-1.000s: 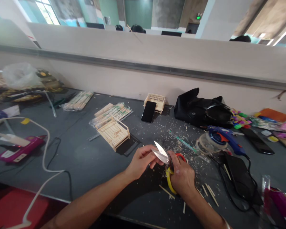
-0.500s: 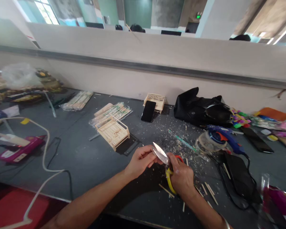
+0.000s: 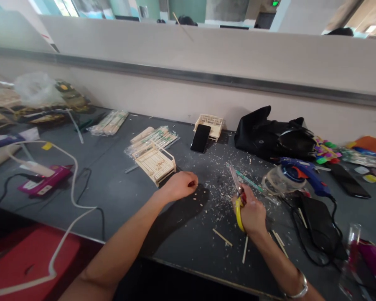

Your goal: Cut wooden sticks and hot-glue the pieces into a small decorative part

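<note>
My right hand (image 3: 252, 212) grips a pair of scissors (image 3: 239, 211) with yellow and red handles, the blades pointing up and away. My left hand (image 3: 180, 185) has its fingers curled, just right of a small wooden stick bed frame (image 3: 155, 162); whatever its fingers hold, if anything, is hidden. Small cut bits of wood lie on the table between the hands and on the bed frame. A thin stick (image 3: 222, 237) lies below the scissors, and more sticks lie beside my right forearm.
Behind stand a phone (image 3: 200, 138) leaning on a small wooden bench (image 3: 215, 122) and a black bag (image 3: 274, 136). A blue glue gun (image 3: 307, 175) rests at right. Bagged sticks (image 3: 153, 140) lie behind the bed frame. A white cable (image 3: 73, 184) and purple power strip (image 3: 45, 182) are at left.
My hands have moved apart: the left went left and up toward the bed frame, the right moved right with the scissors. The view has tilted down slightly.
</note>
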A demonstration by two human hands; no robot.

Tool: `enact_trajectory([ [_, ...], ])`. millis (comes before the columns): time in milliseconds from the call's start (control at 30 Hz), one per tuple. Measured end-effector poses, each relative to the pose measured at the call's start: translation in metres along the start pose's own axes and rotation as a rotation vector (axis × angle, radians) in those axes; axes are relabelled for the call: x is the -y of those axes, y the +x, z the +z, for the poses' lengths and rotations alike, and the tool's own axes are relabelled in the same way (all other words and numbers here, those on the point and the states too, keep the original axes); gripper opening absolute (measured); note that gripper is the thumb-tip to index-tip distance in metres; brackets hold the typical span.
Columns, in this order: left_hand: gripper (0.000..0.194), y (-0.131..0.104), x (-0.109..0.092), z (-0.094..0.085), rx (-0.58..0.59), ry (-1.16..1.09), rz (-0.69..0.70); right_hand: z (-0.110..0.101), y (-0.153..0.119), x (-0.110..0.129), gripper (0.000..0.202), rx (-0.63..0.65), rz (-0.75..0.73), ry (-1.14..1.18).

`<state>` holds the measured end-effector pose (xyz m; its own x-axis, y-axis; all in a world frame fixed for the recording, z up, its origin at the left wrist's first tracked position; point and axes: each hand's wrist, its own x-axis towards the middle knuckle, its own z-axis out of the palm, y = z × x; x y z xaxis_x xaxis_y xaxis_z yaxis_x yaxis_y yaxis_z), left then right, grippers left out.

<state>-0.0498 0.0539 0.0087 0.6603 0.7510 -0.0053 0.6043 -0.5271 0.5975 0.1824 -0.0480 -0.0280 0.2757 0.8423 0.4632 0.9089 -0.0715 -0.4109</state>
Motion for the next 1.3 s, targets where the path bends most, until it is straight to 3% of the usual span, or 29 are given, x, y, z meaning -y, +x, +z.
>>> enact_trajectory([
  [100,0.014,0.000,0.006,-0.004,0.102,0.109,-0.016,0.000,0.000,0.000,0.033,0.014,-0.006,0.012],
  [300,0.017,-0.003,0.005,-0.006,0.173,0.214,0.000,0.002,-0.002,0.001,0.036,0.038,0.007,0.010],
  [533,0.020,-0.006,0.000,-0.013,0.173,0.243,0.022,0.002,-0.003,-0.001,0.035,0.074,0.034,0.020],
  [700,0.010,-0.009,-0.010,-0.012,0.230,0.183,0.100,0.000,-0.001,0.001,0.037,0.079,0.031,0.042],
  [1033,0.015,-0.008,-0.013,-0.002,0.274,0.268,0.038,-0.002,0.000,0.003,0.036,0.095,0.037,0.076],
  [1200,0.022,-0.010,-0.016,0.000,0.218,0.214,0.117,-0.002,-0.001,0.004,0.036,0.084,0.023,0.077],
  [1300,0.016,-0.010,-0.019,0.005,0.236,0.168,0.184,-0.002,-0.001,0.004,0.035,0.085,0.023,0.077],
])
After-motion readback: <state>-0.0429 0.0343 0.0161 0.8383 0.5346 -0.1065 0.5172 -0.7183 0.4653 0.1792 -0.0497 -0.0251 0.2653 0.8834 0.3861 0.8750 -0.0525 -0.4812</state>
